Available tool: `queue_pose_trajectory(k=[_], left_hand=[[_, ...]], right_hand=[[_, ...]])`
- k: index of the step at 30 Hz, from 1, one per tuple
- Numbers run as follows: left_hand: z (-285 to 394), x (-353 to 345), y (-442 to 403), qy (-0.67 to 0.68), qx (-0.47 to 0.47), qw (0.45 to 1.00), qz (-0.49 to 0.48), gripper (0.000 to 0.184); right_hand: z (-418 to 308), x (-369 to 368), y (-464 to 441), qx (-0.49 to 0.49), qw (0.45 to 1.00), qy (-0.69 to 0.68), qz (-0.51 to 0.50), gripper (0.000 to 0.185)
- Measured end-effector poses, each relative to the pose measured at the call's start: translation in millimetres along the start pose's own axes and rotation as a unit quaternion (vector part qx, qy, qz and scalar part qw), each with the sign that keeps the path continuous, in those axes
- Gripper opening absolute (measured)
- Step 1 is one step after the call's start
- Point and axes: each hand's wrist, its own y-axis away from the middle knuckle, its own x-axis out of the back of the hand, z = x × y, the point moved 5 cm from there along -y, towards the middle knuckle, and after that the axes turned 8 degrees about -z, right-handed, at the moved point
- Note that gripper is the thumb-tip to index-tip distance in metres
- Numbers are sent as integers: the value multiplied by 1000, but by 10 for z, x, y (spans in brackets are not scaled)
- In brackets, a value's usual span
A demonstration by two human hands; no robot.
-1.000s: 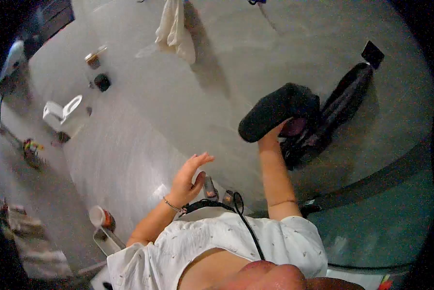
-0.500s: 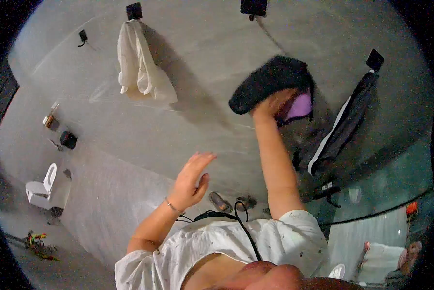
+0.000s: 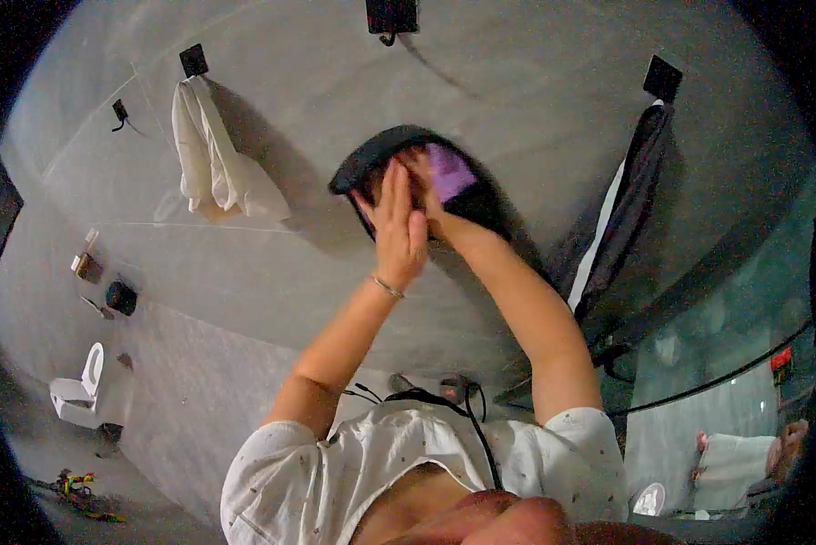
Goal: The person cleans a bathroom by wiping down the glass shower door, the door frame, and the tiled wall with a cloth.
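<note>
A black cap-like item [image 3: 385, 150] with a purple lining is held up in front of the grey wall, its inside facing me. My right hand [image 3: 423, 186] reaches into its opening and holds it; part of the hand is hidden by my left one. Against the opening, just left of my right hand, lies my left hand [image 3: 397, 213], fingers stretched out and wearing a thin bracelet. Whether its fingertips press on the lining is blurred.
On the wall, a white cloth [image 3: 208, 159] hangs at the left and a dark garment with a white stripe [image 3: 621, 204] at the right. A black hook [image 3: 391, 16] is at the top. A toilet [image 3: 83, 391] stands lower left, a mirror [image 3: 689, 381] lower right.
The black item has moved left and turned, showing more of its purple inside. My left hand has risen from lower left to its opening. The view has shifted.
</note>
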Motion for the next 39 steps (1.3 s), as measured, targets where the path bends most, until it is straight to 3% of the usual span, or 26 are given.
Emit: queue_pose_trajectory(k=[1, 2, 3, 5, 7, 9, 11, 13, 21, 27, 33, 35, 39], left_hand=[[-40, 20, -109, -40, 35, 999, -3, 58], [-39, 56, -231, -47, 8, 997, 58, 49], [42, 60, -350, -49, 9, 997, 62, 49], [333, -20, -591, -218, -82, 972, 15, 42], [552, -73, -799, -208, -175, 962, 34, 30], [765, -124, -969, -160, -267, 949, 53, 21], [909, -115, -1081, -134, -306, 942, 32, 20], [908, -34, -1144, -118, -330, 936, 27, 21], [193, 697, -1117, -169, -248, 950, 88, 24], [-406, 1192, -991, -196, -132, 962, 136, 30], [-598, 1132, -772, -136, -99, 972, 162, 35], [-647, 1039, -650, -199, -67, 971, 114, 36], [-825, 804, -285, -197, -33, 977, 70, 37]], right_hand=[[-53, 145, 71, 1, 996, 65, 60, 44], [-93, 276, 159, -6, 984, 128, 120, 44], [-102, 482, 229, -43, 977, 174, 116, 44], [-94, 817, 373, -71, 953, 250, 158, 45], [-121, 1101, 509, -72, 921, 289, 251, 47], [-175, 1375, 589, -177, 898, 300, 269, 52], [-276, 1545, 595, -261, 863, 371, 223, 62], [-325, 1552, 467, -240, 858, 384, 243, 64], [-681, 1086, -420, -232, 881, 369, 182, 54], [-889, 537, -998, -112, 923, 322, 179, 53], [-939, 322, -963, -93, 946, 283, 127, 45], [-895, 216, -827, -93, 948, 279, 125, 44], [-878, -72, -515, -103, 953, 265, 108, 42]])
